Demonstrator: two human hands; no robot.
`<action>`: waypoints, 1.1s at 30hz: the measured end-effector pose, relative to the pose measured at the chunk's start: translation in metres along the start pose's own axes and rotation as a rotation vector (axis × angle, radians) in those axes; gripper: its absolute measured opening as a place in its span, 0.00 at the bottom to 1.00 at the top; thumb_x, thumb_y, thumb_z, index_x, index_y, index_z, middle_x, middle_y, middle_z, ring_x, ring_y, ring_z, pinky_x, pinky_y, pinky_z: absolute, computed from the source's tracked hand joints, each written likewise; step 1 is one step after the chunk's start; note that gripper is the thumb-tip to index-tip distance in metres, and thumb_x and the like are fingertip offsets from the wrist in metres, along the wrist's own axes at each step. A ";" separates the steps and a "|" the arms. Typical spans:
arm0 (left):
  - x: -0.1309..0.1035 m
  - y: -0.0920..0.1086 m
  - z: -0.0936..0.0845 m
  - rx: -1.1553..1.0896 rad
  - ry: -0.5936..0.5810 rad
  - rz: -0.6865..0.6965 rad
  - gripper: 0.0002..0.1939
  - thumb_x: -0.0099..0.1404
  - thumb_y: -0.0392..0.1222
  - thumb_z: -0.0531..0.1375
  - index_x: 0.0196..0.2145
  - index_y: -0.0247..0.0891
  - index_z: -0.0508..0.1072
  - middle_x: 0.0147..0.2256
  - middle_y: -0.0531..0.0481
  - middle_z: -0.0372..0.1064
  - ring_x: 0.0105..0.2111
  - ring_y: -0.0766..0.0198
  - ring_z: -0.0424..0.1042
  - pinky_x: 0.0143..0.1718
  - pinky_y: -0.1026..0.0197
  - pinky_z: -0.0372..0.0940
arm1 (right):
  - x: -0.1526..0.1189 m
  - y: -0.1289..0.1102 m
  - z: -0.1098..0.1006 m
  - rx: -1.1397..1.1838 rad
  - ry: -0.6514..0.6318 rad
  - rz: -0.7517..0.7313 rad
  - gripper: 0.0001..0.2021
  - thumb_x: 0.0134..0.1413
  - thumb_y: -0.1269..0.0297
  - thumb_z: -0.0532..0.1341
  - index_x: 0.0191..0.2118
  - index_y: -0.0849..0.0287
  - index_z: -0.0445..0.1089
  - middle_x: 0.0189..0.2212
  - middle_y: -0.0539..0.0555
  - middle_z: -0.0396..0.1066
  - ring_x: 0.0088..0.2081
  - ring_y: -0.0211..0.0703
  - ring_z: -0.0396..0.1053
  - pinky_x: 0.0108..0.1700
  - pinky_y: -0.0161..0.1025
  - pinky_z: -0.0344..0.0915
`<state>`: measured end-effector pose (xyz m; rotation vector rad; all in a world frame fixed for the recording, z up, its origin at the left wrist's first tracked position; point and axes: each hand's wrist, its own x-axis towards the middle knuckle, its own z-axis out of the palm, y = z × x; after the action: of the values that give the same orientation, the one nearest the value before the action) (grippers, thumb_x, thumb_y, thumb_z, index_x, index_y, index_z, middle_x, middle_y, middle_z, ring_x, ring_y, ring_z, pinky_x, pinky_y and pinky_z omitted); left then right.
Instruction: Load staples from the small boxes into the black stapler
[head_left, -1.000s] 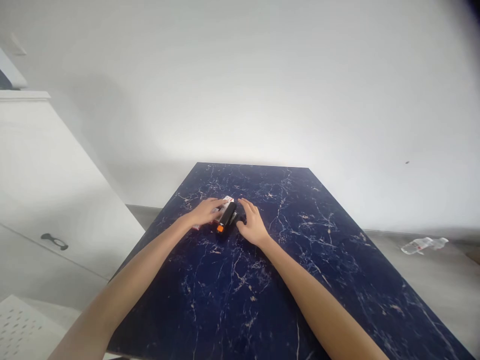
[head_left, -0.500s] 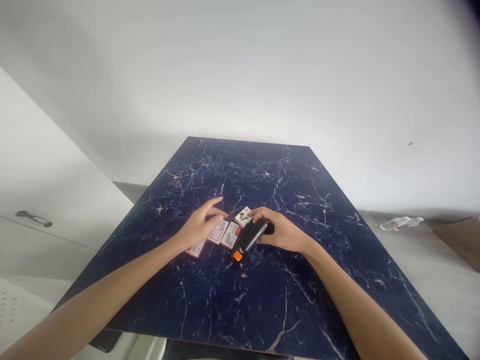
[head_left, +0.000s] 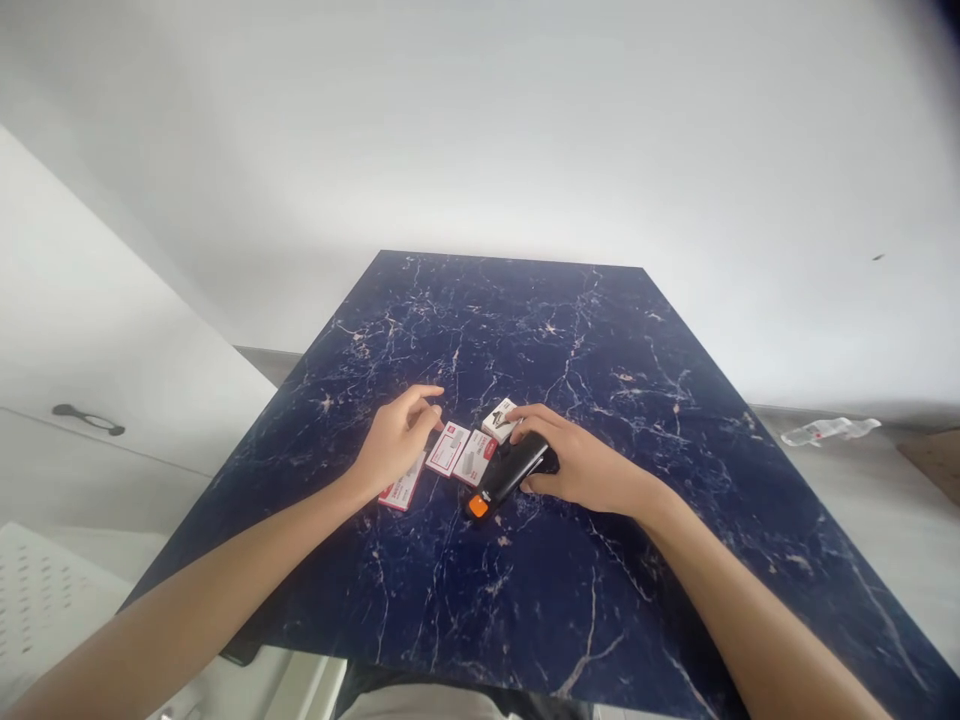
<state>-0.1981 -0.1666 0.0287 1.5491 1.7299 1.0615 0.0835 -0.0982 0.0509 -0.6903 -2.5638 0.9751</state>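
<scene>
A black stapler [head_left: 511, 474] with an orange tip lies slantwise on the blue marbled table. My right hand [head_left: 574, 458] is around its far end, thumb on the near side, with a fingertip reaching to a small white box [head_left: 499, 420] that has a dark picture. Left of the stapler are a red and white box [head_left: 475, 458] and a white box with a red border [head_left: 448, 449]. Another red and white box [head_left: 402, 487] sits partly beneath my left hand [head_left: 397, 435]. That hand is open, its index finger stretched out, and no object shows in it.
The marbled table [head_left: 510, 330] stands against a pale wall. On the floor to the right lies a clear plastic bottle [head_left: 829, 432] beside a brown cardboard piece [head_left: 934, 465]. A white cabinet with a dark handle [head_left: 88, 420] is at the left, above a perforated white chair [head_left: 45, 590].
The view has shifted slightly. My left hand has drawn a little left, away from the bordered box, uncovering more of it. The right hand stays on the stapler.
</scene>
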 end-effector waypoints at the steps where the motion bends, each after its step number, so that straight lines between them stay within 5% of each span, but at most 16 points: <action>1: -0.001 -0.001 0.000 0.002 -0.004 0.003 0.17 0.73 0.49 0.56 0.55 0.45 0.73 0.34 0.52 0.77 0.28 0.62 0.73 0.30 0.61 0.63 | 0.000 0.001 0.000 0.002 0.012 -0.011 0.20 0.53 0.70 0.69 0.51 0.51 0.69 0.62 0.57 0.64 0.60 0.53 0.68 0.60 0.51 0.68; 7: 0.001 -0.006 0.000 -0.021 0.004 0.015 0.16 0.72 0.48 0.56 0.53 0.44 0.74 0.34 0.50 0.78 0.33 0.59 0.76 0.36 0.57 0.67 | 0.001 0.005 0.009 -0.013 0.090 -0.020 0.19 0.52 0.68 0.70 0.50 0.51 0.70 0.59 0.57 0.66 0.57 0.53 0.70 0.57 0.51 0.71; 15: 0.002 -0.006 -0.002 0.106 0.058 0.094 0.13 0.72 0.46 0.57 0.50 0.45 0.77 0.51 0.46 0.75 0.50 0.53 0.74 0.50 0.51 0.68 | 0.013 0.007 0.048 -0.134 0.419 0.134 0.24 0.53 0.62 0.71 0.55 0.49 0.67 0.58 0.56 0.66 0.52 0.53 0.73 0.53 0.51 0.75; 19: 0.005 -0.008 -0.008 0.250 0.000 0.287 0.11 0.70 0.43 0.59 0.47 0.44 0.79 0.45 0.46 0.77 0.51 0.51 0.71 0.49 0.48 0.69 | 0.009 0.006 0.037 -0.156 0.336 0.140 0.25 0.55 0.61 0.70 0.57 0.51 0.66 0.59 0.58 0.65 0.45 0.49 0.75 0.46 0.47 0.76; 22: 0.011 -0.012 -0.015 0.309 -0.026 0.478 0.10 0.69 0.40 0.60 0.46 0.43 0.80 0.46 0.45 0.78 0.51 0.51 0.71 0.53 0.45 0.68 | 0.006 0.006 0.021 -0.229 0.224 0.179 0.12 0.55 0.59 0.70 0.42 0.55 0.71 0.43 0.54 0.73 0.35 0.43 0.73 0.36 0.42 0.71; 25: 0.015 -0.015 -0.020 0.356 -0.050 0.617 0.11 0.69 0.38 0.60 0.45 0.43 0.81 0.48 0.45 0.78 0.51 0.52 0.71 0.52 0.45 0.68 | 0.005 0.006 0.014 -0.303 0.163 0.214 0.12 0.57 0.56 0.69 0.31 0.56 0.68 0.30 0.50 0.72 0.29 0.41 0.70 0.30 0.38 0.63; 33: 0.015 -0.011 -0.023 0.479 -0.109 0.703 0.12 0.70 0.38 0.59 0.46 0.43 0.82 0.45 0.44 0.79 0.45 0.53 0.74 0.50 0.47 0.70 | 0.005 0.008 0.018 -0.293 0.199 0.158 0.11 0.60 0.59 0.67 0.31 0.57 0.69 0.32 0.51 0.74 0.30 0.40 0.70 0.31 0.37 0.61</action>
<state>-0.2254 -0.1561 0.0326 2.5859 1.4469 0.8629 0.0735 -0.0999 0.0332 -1.0265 -2.5261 0.5433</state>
